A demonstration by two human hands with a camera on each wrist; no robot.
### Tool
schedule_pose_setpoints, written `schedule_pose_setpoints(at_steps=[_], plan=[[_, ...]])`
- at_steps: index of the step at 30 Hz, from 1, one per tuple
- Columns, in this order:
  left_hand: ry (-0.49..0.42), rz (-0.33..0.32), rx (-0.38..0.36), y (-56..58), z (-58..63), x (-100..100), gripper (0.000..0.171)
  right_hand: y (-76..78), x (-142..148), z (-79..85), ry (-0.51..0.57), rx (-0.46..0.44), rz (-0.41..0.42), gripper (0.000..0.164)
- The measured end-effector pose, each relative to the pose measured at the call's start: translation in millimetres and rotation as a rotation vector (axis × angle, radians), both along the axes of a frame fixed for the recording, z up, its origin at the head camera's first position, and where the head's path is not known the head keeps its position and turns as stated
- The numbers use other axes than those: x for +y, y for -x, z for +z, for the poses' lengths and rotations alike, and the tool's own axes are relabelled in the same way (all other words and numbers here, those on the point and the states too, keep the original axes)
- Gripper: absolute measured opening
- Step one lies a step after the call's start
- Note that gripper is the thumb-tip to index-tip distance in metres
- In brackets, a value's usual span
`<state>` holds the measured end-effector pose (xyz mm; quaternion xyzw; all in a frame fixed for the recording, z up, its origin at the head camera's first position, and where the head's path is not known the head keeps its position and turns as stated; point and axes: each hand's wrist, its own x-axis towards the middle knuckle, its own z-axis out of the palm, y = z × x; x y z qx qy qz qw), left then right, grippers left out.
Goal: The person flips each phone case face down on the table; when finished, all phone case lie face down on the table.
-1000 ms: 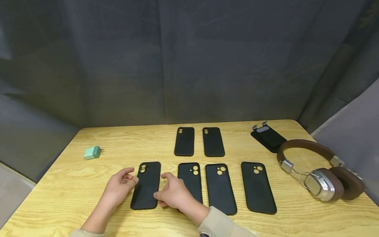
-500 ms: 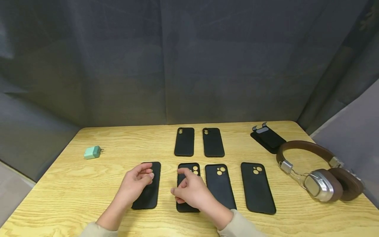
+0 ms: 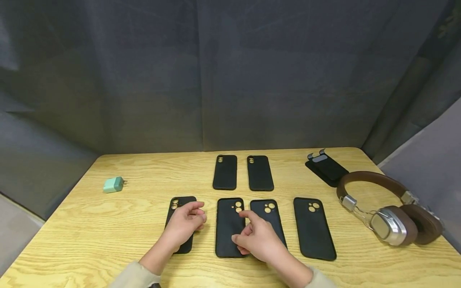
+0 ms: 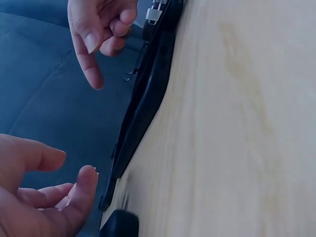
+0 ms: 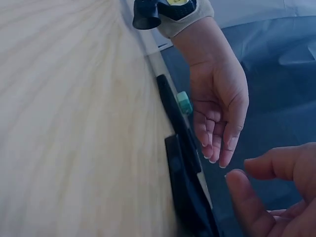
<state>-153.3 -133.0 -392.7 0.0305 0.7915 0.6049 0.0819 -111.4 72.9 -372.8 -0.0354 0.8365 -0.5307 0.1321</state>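
My left hand (image 3: pixel 184 225) hovers over the leftmost black phone case (image 3: pixel 186 245), hiding its middle; its fingers are loosely bent and hold nothing. To the right, my right hand (image 3: pixel 260 237) hangs above two neighbouring black phone cases, overlapping the right edge of one case (image 3: pixel 227 228) and part of the other (image 3: pixel 275 218). In the left wrist view, a gap shows between the thumb and fingers of the left hand (image 4: pixel 47 197). A similar gap shows at the right hand (image 5: pixel 276 192) in the right wrist view. Each case has camera cutouts at its top.
Another black phone case (image 3: pixel 314 228) lies at the right of the front row. Two more, a left one (image 3: pixel 225 173) and a right one (image 3: pixel 260 173), lie behind. Brown headphones (image 3: pixel 392 224) and a black hinged stand (image 3: pixel 325 168) occupy the right; a green charger (image 3: pixel 113 185) lies left.
Both hands have moved right: the left from beside the leftmost case to over it, the right from that case's right edge to over the middle cases. The cases stay in place.
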Motion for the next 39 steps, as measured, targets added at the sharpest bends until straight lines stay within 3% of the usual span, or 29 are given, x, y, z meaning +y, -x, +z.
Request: schedule_pose_setpoints(at_steps=[10,18,24,39], plan=[[0.078,-0.075,-0.047,10.5,-5.1,16,0.045,-6.5,18,-12.2,-0.05,-0.046,-0.014,0.064],[0.204,-0.1,-0.012,13.8,-6.4,23,0.043,-6.4,23,-17.3,-0.095,-0.078,0.013,0.062],[0.292,-0.11,-0.019,18.5,-7.7,24,0.045,-3.5,21,-15.9,-0.141,-0.05,0.033,0.061],[0.351,-0.121,-0.032,29.9,-8.4,30,0.043,3.0,11,-16.0,-0.298,0.007,0.077,0.051]])
